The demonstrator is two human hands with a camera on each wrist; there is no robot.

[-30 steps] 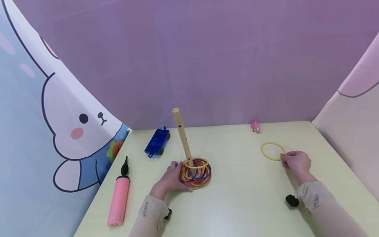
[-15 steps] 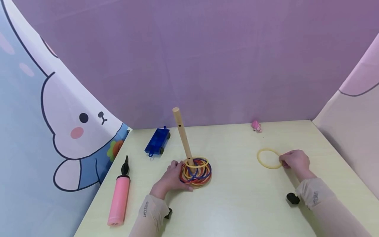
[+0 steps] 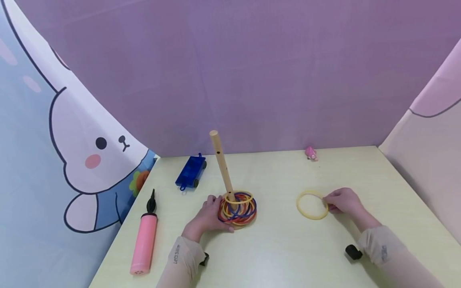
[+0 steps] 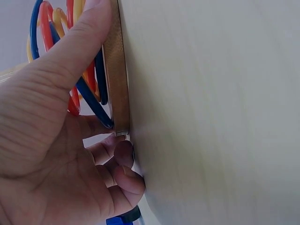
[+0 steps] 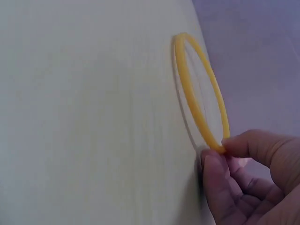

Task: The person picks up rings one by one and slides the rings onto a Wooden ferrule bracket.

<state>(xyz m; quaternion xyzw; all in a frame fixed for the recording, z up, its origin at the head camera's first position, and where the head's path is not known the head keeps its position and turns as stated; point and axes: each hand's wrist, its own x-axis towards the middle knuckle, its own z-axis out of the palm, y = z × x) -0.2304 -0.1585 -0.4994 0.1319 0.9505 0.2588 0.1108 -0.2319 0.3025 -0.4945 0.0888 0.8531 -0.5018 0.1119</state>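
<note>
Head view shows a person with 2 bare hands on a pale table [image 3: 288, 256]. The right hand [image 3: 343, 201] pinches the near-right edge of a loose yellow ring [image 3: 311, 205] between the thumb and a fingertip. In the right wrist view, that yellow ring [image 5: 201, 89] is tipped up, with its far side off the table, so it looks lifted and not just lying flat. The ring sits well apart from the stand, to its right.

The left hand [image 3: 209, 215] wraps its fingers and thumb round the round wooden base [image 4: 117, 75] of a peg stand. The thumb lies over the rings and the fingers curl at the edge. I think this hold keeps the stand from sliding or tipping. The wooden peg [image 3: 222, 165] leans a little to the left.

The stand is the only thing here that holds other things. Round the foot of the peg lies a pile of rings [image 3: 238, 208] in red, blue and yellow, all the way down on the base. I cannot count them.

Further off lie a pink pump [image 3: 144, 240] at the left, a blue toy car [image 3: 191, 172] behind the stand, and a small pink toy [image 3: 311, 153] near the purple back wall [image 3: 252, 60].
</note>
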